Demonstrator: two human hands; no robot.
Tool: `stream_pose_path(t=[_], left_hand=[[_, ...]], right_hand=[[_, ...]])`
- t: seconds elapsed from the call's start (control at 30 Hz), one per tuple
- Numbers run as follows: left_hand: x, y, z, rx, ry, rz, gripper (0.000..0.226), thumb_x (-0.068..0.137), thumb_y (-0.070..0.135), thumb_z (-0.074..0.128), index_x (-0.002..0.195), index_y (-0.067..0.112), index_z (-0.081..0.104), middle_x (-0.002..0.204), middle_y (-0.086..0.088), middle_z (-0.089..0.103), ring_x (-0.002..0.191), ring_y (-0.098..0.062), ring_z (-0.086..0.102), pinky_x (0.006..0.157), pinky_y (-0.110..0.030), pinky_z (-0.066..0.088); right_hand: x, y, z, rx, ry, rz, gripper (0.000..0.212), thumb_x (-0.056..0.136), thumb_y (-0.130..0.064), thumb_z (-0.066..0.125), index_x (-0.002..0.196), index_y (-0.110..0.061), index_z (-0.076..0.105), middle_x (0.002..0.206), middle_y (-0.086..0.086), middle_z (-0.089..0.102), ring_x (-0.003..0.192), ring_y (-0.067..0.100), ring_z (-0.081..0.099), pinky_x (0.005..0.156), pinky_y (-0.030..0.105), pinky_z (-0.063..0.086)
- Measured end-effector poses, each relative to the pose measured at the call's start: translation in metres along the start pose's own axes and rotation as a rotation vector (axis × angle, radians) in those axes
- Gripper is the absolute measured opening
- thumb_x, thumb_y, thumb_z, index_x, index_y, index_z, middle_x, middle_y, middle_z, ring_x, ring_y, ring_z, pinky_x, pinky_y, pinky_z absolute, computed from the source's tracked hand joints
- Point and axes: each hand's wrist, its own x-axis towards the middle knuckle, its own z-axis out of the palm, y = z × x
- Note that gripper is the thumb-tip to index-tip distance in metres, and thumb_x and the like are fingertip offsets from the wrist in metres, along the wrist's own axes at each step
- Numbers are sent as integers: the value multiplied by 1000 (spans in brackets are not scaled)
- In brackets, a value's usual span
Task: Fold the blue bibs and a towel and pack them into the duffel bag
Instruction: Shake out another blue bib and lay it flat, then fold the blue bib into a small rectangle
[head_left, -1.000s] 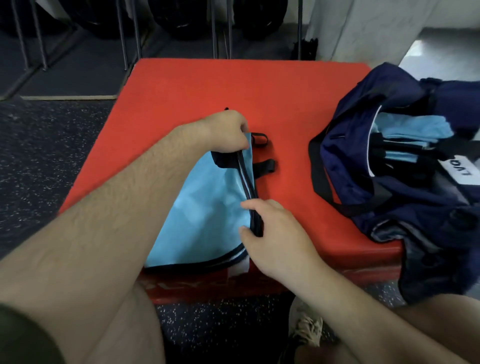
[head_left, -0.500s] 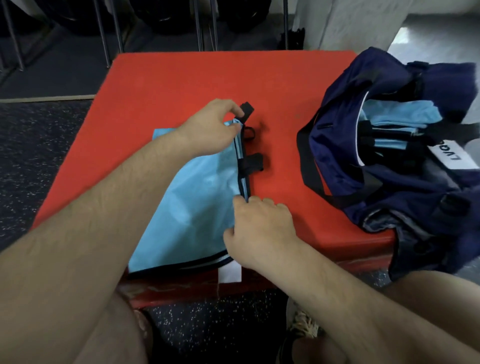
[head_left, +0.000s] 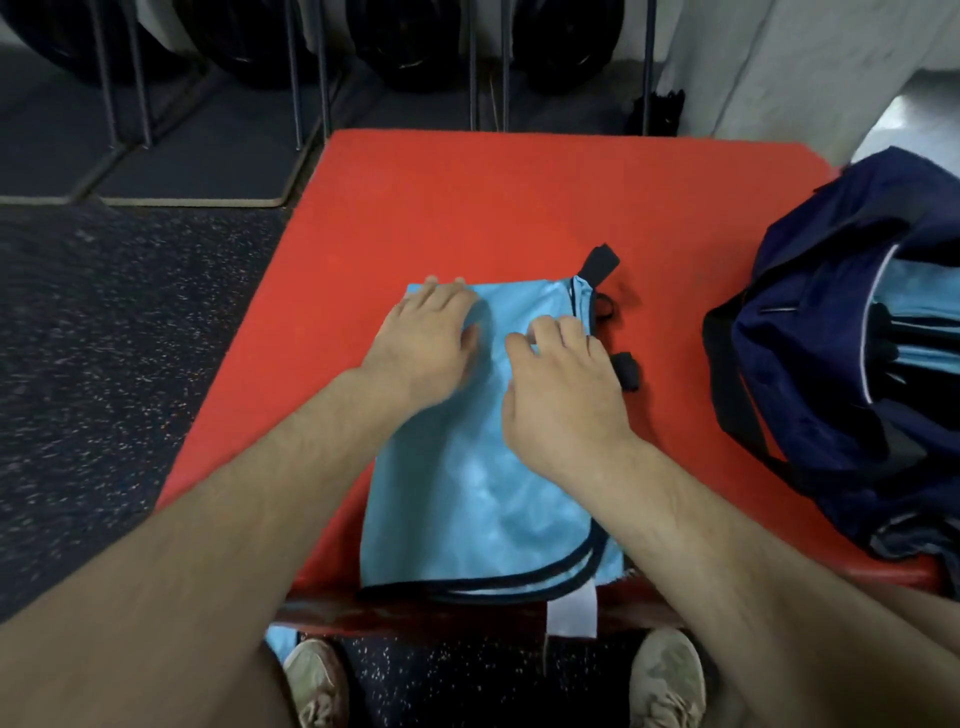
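Both hands have moved up onto the blue bib (head_left: 483, 493) mid-frame on the red worktop (head_left: 467, 208): left hand (head_left: 423, 338) flat, right hand (head_left: 561, 384) loosely curled, pressing, gripping nothing; next fold looks ready, duffel bag (head_left: 831, 364) waits right

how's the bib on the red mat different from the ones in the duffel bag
The bib on the mat lies spread flat under both hands; the bibs in the duffel bag sit stacked.
The mat bib shows nearly whole, its white tag hanging over the edge; the bagged ones show only partly.
Both are light blue with dark trim.
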Motion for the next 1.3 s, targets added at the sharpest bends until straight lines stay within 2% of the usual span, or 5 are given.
stream_pose_path(t=[0.17, 0.33, 0.6, 0.7, 1.3], left_hand=[[-6, 2, 8, 57, -27, 12, 69, 92, 47, 16, 155, 20, 28, 163, -2, 24, 152, -30, 13, 123, -45, 8], [2, 0, 24, 7, -96, -70, 59, 104, 47, 26, 159, 27, 14, 167, 5, 1, 153, -26, -6, 123, -43, -5], [8, 1, 28, 18, -115, -113, 63, 101, 50, 19, 159, 30, 6, 166, 8, -8, 152, -21, -16, 123, -44, -9], [10, -1, 28, 37, -123, -109, 64, 100, 52, 18, 159, 30, 6, 166, 7, -8, 152, -22, -16, 123, -44, -8], [-4, 29, 29, 24, -138, -68, 57, 105, 36, 13, 159, 22, 4, 166, 7, -8, 152, -17, -14, 123, -44, -10]], right_hand=[[51, 18, 26, -25, -49, -108, 54, 84, -23, 47, 134, -7, 58, 144, 15, 52, 138, 39, 41, 114, 50, 32], [62, 41, 45, 0, -207, 6, 62, 104, -50, 25, 158, -19, 23, 166, 12, 15, 154, 30, 6, 125, 42, 3], [64, 45, 45, 30, -203, 32, 66, 104, -53, 21, 160, -20, 14, 168, 8, 2, 154, 25, -6, 125, 40, -6], [57, 28, 37, -12, -121, -4, 61, 104, -45, 18, 159, -18, 19, 168, 10, 6, 154, 30, -3, 124, 44, -7], [14, 26, 44, 144, -203, -5, 66, 99, -38, 2, 160, -16, 15, 168, 4, 6, 155, 21, -3, 125, 39, -5]])
